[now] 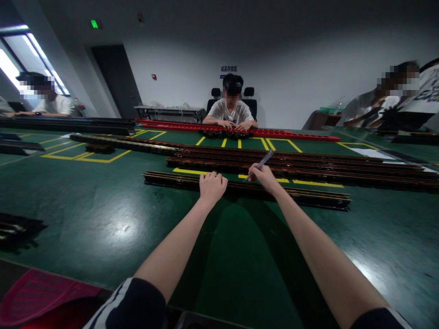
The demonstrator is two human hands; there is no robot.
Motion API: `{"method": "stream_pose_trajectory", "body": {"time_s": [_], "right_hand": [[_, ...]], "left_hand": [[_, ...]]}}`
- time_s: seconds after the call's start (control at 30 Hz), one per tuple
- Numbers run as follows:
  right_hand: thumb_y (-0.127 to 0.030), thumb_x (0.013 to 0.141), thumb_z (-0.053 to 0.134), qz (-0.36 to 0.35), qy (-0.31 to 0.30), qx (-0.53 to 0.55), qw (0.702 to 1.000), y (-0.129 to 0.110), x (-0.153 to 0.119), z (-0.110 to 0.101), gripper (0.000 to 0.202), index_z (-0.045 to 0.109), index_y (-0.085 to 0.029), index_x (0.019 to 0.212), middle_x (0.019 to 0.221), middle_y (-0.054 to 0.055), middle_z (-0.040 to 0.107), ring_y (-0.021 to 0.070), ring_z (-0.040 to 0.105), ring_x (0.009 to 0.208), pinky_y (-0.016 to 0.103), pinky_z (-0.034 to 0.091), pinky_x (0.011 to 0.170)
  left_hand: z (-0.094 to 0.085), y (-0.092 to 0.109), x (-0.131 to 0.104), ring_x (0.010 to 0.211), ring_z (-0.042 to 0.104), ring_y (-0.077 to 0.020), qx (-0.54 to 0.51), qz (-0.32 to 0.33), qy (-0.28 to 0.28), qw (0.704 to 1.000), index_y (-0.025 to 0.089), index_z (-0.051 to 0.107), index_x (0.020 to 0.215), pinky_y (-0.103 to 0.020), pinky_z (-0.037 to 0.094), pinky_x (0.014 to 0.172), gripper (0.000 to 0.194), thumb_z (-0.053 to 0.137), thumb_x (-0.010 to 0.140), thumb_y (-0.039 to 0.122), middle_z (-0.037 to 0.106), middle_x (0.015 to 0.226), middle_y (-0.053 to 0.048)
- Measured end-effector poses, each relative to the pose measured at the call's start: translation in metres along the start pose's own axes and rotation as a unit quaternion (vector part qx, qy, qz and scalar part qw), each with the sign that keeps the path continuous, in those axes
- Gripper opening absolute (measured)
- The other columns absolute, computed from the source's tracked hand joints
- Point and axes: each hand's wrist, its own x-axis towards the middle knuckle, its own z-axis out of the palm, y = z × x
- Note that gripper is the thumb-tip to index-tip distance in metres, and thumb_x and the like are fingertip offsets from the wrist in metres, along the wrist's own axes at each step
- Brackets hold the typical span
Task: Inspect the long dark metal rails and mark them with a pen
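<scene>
Your right hand (262, 176) pinches a slim tool (266, 157); left hand (213, 186) on strips (171, 179), hold unclear. Tabletop (236, 260) stretches to the near edge (58, 274).

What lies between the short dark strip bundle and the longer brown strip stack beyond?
Head view: yellow stripes on green tabletop, partly hidden by the right hand holding a clear pen-like tool.

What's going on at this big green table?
Someone's bare left hand rests on a near bundle of long, dark strips. Their right hand holds a slim, pen-like tool that slants down toward the bundle; I can't tell whether its tip touches. More dark strips lie just beyond on the green table. Across it, another person has both hands near the long red strips.
</scene>
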Motion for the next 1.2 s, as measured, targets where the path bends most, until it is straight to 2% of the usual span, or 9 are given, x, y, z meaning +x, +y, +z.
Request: {"method": "stream_pose_trajectory", "body": {"time_s": [0.2,1.0,1.2], "right_hand": [[-0.026,0.069,0.059,0.002,0.004,0.006,1.000,0.0020,0.0017,0.0000,0.016,0.053,-0.018,0.056,0.047,-0.002,0.056,0.0116,0.056,0.046,0.024,0.049,0.055],[-0.023,0.072,0.056,0.004,0.001,0.000,1.000,0.0033,0.0018,-0.0014,0.014,0.055,-0.018,0.059,0.049,-0.001,0.058,0.0128,0.058,0.049,0.026,0.049,0.060],[-0.021,0.071,0.054,0.014,0.012,-0.006,1.000,0.0006,0.0014,0.0002,0.015,0.053,-0.019,0.057,0.046,-0.002,0.057,0.0124,0.058,0.047,0.025,0.048,0.059]], "left_hand": [[0.0022,-0.0001,-0.0004,0.089,0.062,-0.0246,0.018,-0.002,0.017,1.000,0.015,0.072,0.084,-0.039,0.041,0.081,0.043,0.032,0.092,0.028,0.071,0.094,-0.012],[0.0005,-0.0011,0.0002,0.086,0.063,-0.0231,-0.011,0.003,-0.003,1.000,0.014,0.071,0.083,-0.039,0.042,0.081,0.044,0.030,0.093,0.030,0.071,0.093,-0.012],[-0.0001,-0.0002,0.0003,0.089,0.063,-0.0252,0.011,0.004,0.008,1.000,0.014,0.072,0.084,-0.040,0.041,0.081,0.043,0.031,0.093,0.028,0.071,0.093,-0.013]]}}
